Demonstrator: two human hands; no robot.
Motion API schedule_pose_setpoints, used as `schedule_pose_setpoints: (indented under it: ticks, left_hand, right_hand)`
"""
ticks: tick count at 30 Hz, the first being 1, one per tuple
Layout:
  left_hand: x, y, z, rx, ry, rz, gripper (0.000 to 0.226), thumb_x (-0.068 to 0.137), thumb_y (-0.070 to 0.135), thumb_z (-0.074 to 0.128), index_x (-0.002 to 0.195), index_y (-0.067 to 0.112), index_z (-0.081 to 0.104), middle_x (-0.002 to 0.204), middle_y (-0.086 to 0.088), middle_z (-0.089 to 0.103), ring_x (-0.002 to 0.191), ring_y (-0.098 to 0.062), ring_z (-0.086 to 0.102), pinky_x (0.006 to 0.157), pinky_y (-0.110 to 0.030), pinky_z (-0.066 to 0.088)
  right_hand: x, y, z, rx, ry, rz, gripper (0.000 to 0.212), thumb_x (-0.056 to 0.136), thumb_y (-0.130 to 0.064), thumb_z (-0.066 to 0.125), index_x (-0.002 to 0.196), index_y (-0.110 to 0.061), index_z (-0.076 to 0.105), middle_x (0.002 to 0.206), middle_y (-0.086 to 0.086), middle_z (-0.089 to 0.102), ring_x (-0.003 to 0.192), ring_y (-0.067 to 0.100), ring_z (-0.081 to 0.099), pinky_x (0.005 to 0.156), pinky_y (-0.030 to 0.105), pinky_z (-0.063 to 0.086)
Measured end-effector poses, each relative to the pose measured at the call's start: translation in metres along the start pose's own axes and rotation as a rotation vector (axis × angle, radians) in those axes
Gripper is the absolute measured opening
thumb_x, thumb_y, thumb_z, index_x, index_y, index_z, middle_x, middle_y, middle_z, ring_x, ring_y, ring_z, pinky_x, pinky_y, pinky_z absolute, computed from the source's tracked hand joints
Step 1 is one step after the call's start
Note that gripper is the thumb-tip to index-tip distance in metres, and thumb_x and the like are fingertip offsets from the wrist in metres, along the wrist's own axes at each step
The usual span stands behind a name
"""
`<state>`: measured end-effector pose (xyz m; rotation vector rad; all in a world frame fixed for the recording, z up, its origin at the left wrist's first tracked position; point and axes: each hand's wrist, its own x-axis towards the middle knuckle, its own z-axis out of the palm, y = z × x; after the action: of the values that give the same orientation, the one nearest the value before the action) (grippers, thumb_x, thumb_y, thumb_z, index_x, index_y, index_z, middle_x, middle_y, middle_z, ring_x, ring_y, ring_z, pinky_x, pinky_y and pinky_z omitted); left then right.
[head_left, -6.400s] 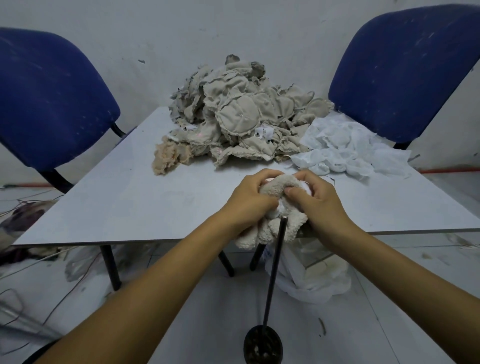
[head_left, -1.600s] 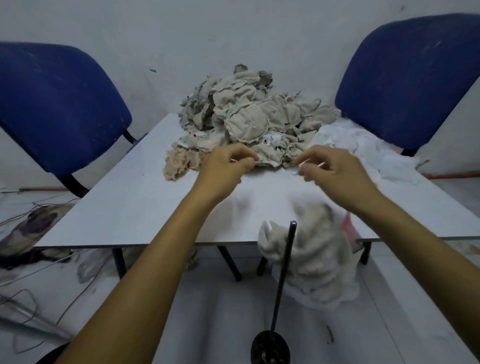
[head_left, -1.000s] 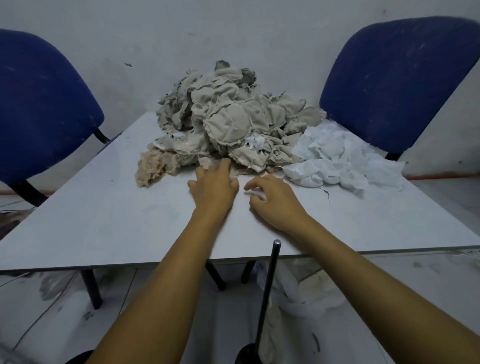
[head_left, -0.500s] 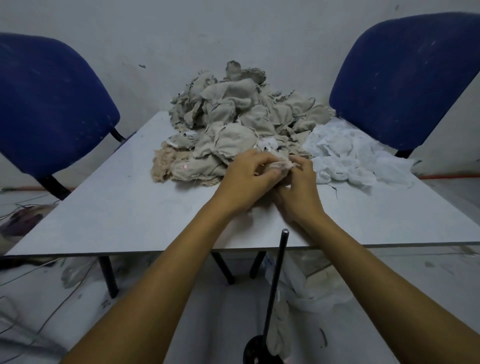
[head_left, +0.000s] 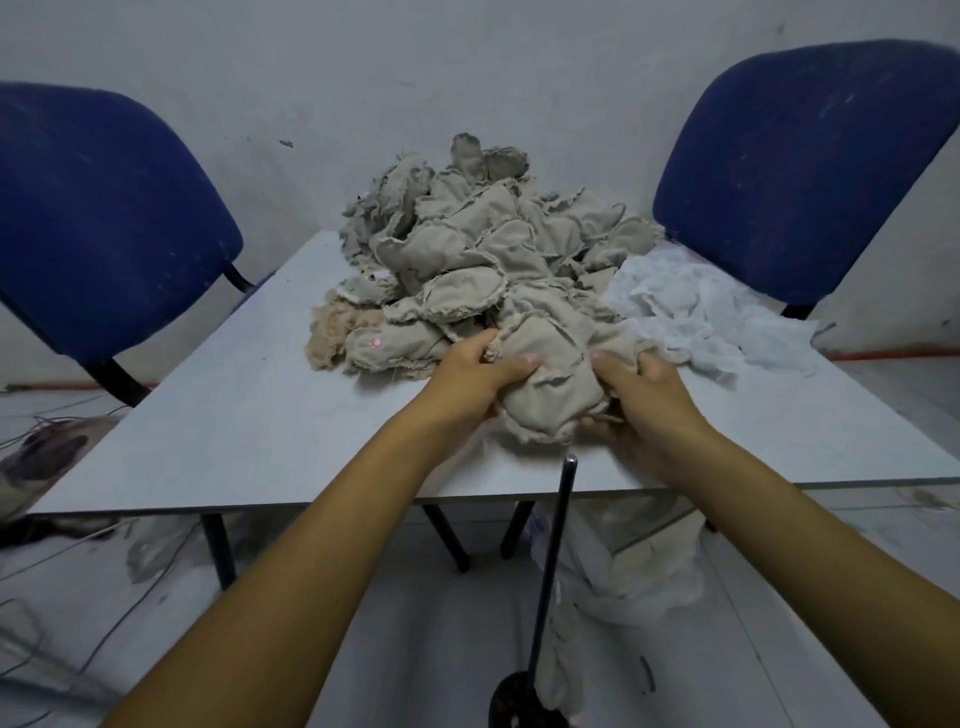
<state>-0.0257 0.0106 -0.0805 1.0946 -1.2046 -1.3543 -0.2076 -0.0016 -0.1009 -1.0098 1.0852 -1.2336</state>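
Small sewing workshop, heap of cut beige fabric pieces (head_left: 483, 260), white stuffing (head_left: 696, 317), bare scuffed wall (head_left: 415, 78)

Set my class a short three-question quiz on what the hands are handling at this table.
1. True or false: the left hand and the right hand both hold the frayed beige cloth piece.
2. What lies right of the big beige cloth pile? A: white gauzy fabric heap. B: red box. C: green bottle.
3. Fill in: the two padded chairs behind the flat grey table are ___.
Key: 1 true; 2 A; 3 blue.
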Motion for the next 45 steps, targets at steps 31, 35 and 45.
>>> schedule_pose_setpoints:
  ticks: [31, 35, 45]
  left_hand:
    - [0.009, -0.013, -0.009, 0.139, 0.164, -0.003, 0.031, 0.09, -0.009, 0.059, 0.095, 0.021, 0.065, 0.088, -0.015, 0.071, 0.077, -0.023, 0.066, 0.07, -0.034, 0.053]
    - [0.009, -0.011, -0.008, -0.018, 0.102, -0.089, 0.022, 0.092, -0.006, 0.06, 0.1, 0.014, 0.069, 0.083, -0.01, 0.07, 0.071, -0.017, 0.067, 0.07, -0.029, 0.058]
    - [-0.006, -0.01, 0.005, 0.851, -0.172, 0.37, 0.018, 0.092, 0.036, 0.068, 0.1, 0.02, 0.069, 0.105, -0.002, 0.061, 0.1, -0.017, 0.056, 0.088, -0.035, 0.045]
  right_hand:
    - [-0.018, -0.009, -0.003, -1.46, -0.34, -0.739, 0.052, 0.086, -0.008, 0.065, 0.124, -0.041, 0.051, 0.097, -0.007, 0.045, 0.085, 0.007, 0.043, 0.061, 0.032, 0.048]
    - [-0.018, -0.005, -0.007, -1.517, -0.252, -0.92, 0.039, 0.079, -0.017, 0.075, 0.114, -0.028, 0.062, 0.105, 0.003, 0.044, 0.094, 0.019, 0.036, 0.052, 0.028, 0.033]
    - [-0.009, -0.002, -0.021, -1.039, -0.103, -0.662, 0.008, 0.092, -0.013, 0.066, 0.098, -0.015, 0.071, 0.091, -0.002, 0.049, 0.084, 0.01, 0.049, 0.075, 0.021, 0.038]
